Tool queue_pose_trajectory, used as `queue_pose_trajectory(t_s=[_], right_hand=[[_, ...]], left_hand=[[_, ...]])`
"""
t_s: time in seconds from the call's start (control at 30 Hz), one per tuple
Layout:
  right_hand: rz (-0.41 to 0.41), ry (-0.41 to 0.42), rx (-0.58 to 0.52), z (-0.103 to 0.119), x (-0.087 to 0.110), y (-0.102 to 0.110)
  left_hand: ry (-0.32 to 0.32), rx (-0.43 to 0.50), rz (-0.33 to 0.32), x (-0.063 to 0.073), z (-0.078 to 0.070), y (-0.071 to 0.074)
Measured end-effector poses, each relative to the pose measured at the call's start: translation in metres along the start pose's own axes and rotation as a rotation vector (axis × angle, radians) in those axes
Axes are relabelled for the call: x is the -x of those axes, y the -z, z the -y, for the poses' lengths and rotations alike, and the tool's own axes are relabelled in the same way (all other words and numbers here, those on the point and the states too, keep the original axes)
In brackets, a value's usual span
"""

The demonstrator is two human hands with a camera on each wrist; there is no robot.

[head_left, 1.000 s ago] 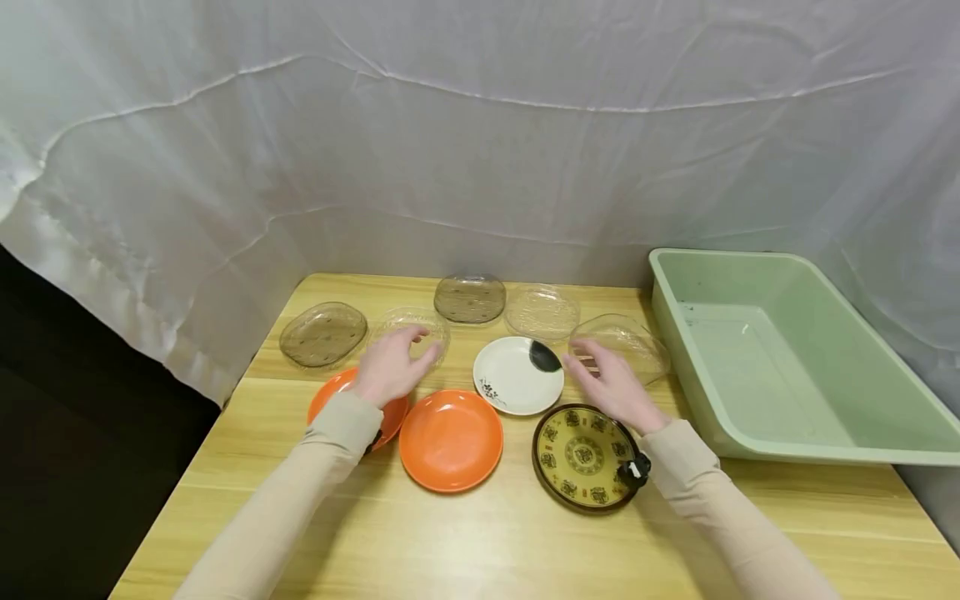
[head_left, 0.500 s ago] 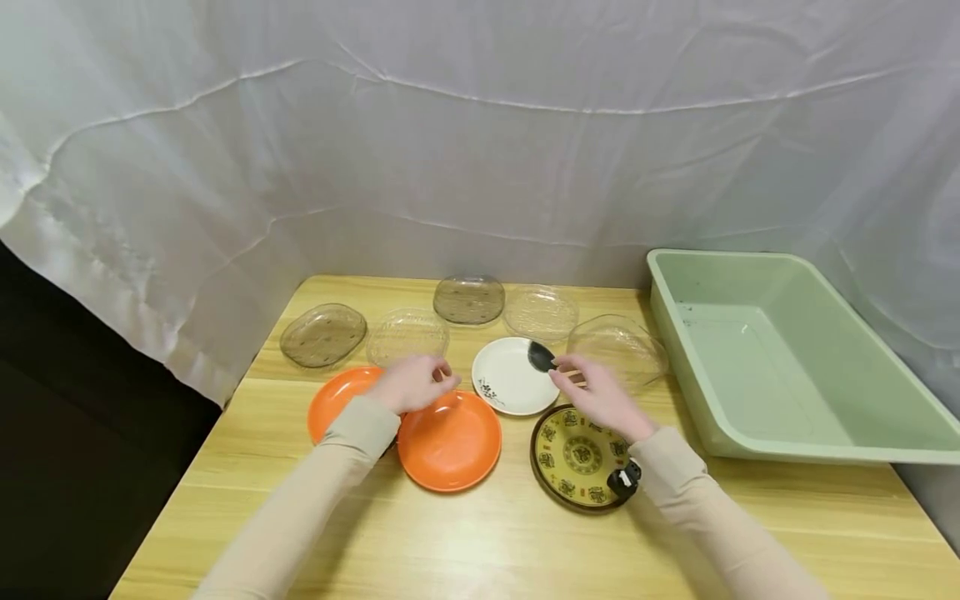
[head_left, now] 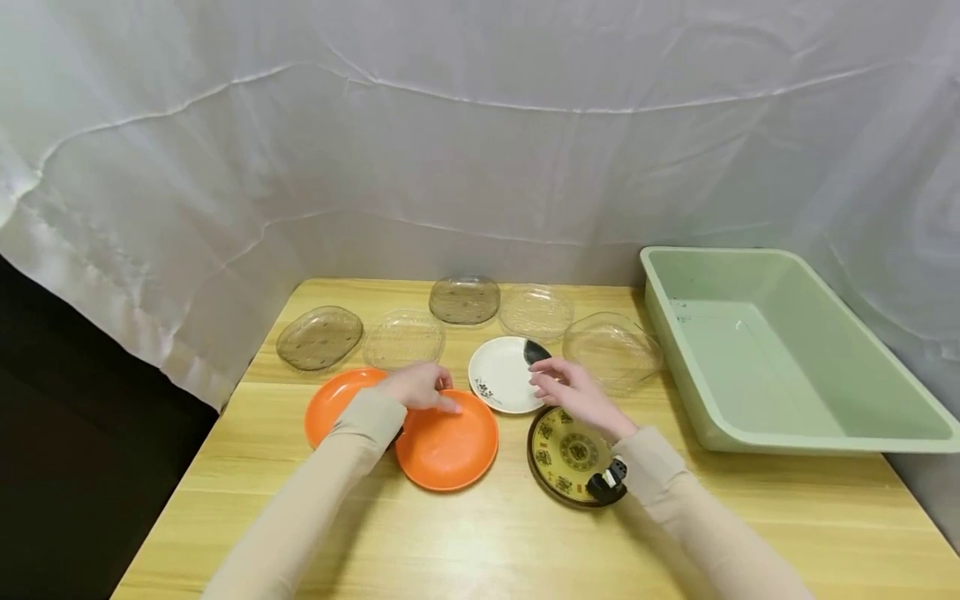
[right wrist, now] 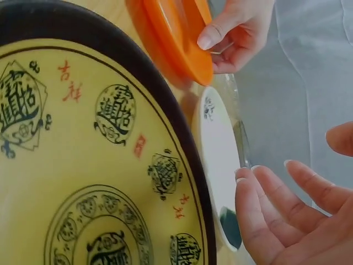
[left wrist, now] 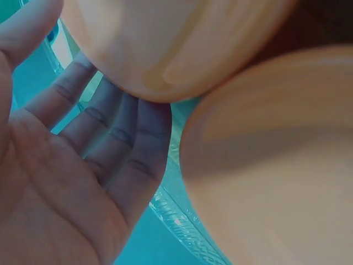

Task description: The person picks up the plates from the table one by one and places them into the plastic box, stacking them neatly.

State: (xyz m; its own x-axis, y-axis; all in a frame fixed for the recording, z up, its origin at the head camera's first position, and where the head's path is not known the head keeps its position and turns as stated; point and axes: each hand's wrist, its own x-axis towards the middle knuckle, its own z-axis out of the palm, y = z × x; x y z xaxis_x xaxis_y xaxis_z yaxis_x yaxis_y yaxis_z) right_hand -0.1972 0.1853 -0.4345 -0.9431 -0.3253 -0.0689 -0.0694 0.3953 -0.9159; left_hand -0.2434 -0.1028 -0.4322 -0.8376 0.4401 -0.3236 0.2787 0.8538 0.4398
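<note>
My left hand (head_left: 420, 387) is at the far rim of the nearer orange plate (head_left: 448, 454). Its thumb lies over the rim and the fingers reach beneath it, as the right wrist view shows. Another orange plate (head_left: 337, 402) lies just left, partly behind that wrist. My right hand (head_left: 581, 398) hovers with parted, slightly bent fingers over the right side of a white plate (head_left: 498, 375) with a black patch. It holds nothing. Below the right wrist sits a yellow plate (right wrist: 71, 154) with a dark brown rim and black patterns, partly covered by the wrist camera.
Along the back are two smoky glass plates (head_left: 318, 337) and several clear glass plates (head_left: 405, 339). A large pale green tub (head_left: 678, 358) stands at the right. Grey cloth (head_left: 480, 183) hangs behind the wooden table (head_left: 480, 550).
My left hand has moved right and nearer, from above the clear glass plate to the nearer orange plate's rim. My right hand has shifted left, from the clear glass plate toward the white plate.
</note>
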Motion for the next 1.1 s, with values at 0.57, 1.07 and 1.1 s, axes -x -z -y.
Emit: queue_pose_trajectory(t_s=[0.57,1.07,1.1], right_hand=[[0.007,-0.102,-0.085,-0.005,-0.005,-0.015],[-0.011,-0.141,-0.238,-0.008,0.001,-0.014],[-0.014,-0.145,-0.249,-0.009,0.002,-0.014]], left_hand=[[-0.083,0.045,0.013,0.000,0.004,-0.005],[-0.204,0.154,0.037,0.001,0.011,-0.006],[-0.207,0.158,0.036,0.002,0.010,-0.006]])
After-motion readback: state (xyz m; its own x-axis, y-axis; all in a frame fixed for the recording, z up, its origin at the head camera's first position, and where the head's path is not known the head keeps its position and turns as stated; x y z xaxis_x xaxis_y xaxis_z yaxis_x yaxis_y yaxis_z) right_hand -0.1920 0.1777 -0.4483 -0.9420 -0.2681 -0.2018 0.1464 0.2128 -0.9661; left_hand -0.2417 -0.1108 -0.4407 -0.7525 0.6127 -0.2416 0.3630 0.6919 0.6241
